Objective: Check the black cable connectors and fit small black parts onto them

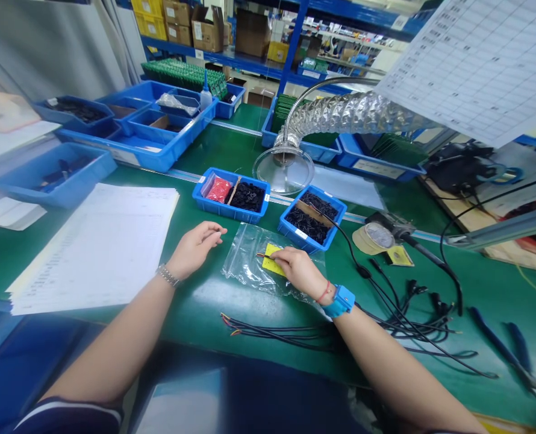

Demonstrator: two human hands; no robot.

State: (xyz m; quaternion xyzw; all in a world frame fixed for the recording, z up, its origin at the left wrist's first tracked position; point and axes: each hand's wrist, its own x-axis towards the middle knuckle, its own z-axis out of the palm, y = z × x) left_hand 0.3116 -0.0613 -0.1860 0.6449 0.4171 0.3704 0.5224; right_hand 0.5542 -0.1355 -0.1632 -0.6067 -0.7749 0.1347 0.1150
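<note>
My right hand [299, 270] is closed on the end of a black cable [268, 257], whose thin coloured wires point left. It rests over a yellow label [273, 265] on a clear plastic bag [245, 256]. To the left, my left hand [196, 248] hovers above the green table with thumb and fingertips brought together; whatever they hold, if anything, is too small to make out. Several black cables [277, 334] with bared coloured wire ends lie below my right hand. Just beyond the hands stand a blue bin of black pieces and a red bag [232, 210] and a blue bin of short black tubes [327, 244].
Left lies a paper stack [100, 241]; blue trays [155, 160] stand behind it. A fume hose hood [283, 166] hangs over the middle. On the right are a soldering iron holder [388, 224], a round tin [373, 239], tangled cables [412, 319] and blue-handled pliers [507, 349].
</note>
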